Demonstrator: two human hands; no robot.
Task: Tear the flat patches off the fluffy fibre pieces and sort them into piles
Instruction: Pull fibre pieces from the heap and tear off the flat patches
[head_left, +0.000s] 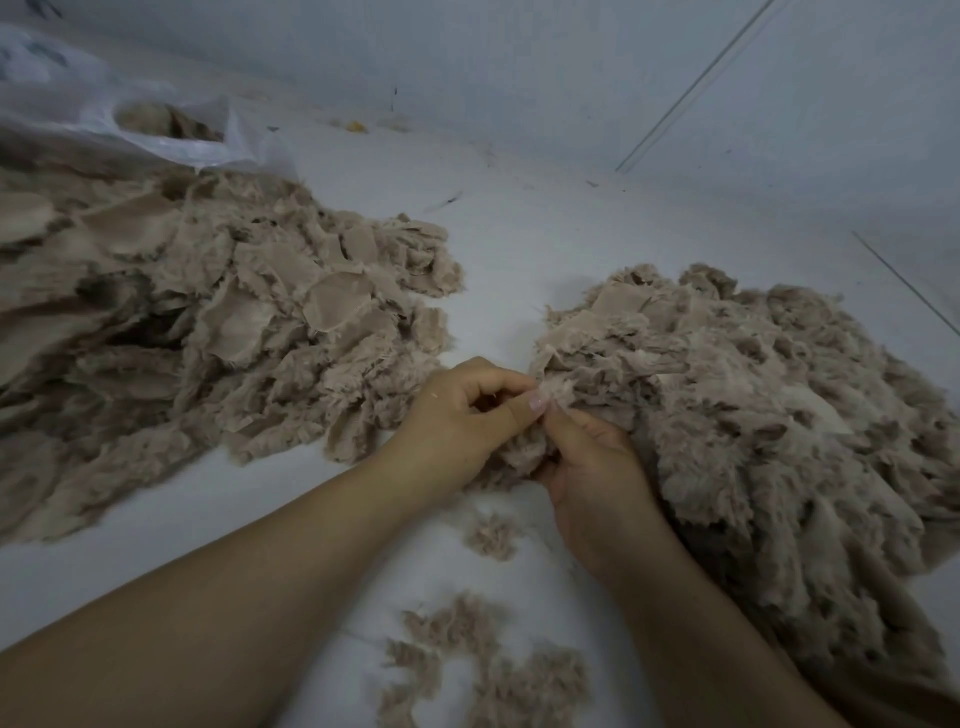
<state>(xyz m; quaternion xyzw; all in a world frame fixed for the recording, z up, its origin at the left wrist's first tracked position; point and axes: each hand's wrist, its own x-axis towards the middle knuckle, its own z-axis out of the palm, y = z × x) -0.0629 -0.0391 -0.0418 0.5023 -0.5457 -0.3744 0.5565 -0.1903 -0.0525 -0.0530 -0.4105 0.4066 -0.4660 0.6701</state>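
While both hands are meeting at the middle of the head view, the left hand (457, 415) is curling its fingers (498, 384) and pinching a small taupe fluffy fibre piece (519, 447) between thumb and forefinger. The right hand (597, 467) is gripping the same piece from below, its thumb (566, 423) pressing up against the left thumb tip, so both hands are closing narrow on it. The piece is sitting right between the fingertips, touching the near edge of the big heap of taupe fluffy fibre pieces (753, 415) lying just right of the fingers. Well left of the fingers a second wide pile of taupe pieces with flat round fabric patches (208, 322) showing is spreading over the white floor (519, 234). Below the wrists, near the forearms, small loose taupe fluff tufts (483, 660) are lying on the floor. Far up-left of the fingers a crumpled clear plastic bag (171, 130) with more taupe material inside is resting by the pale wall (571, 62).
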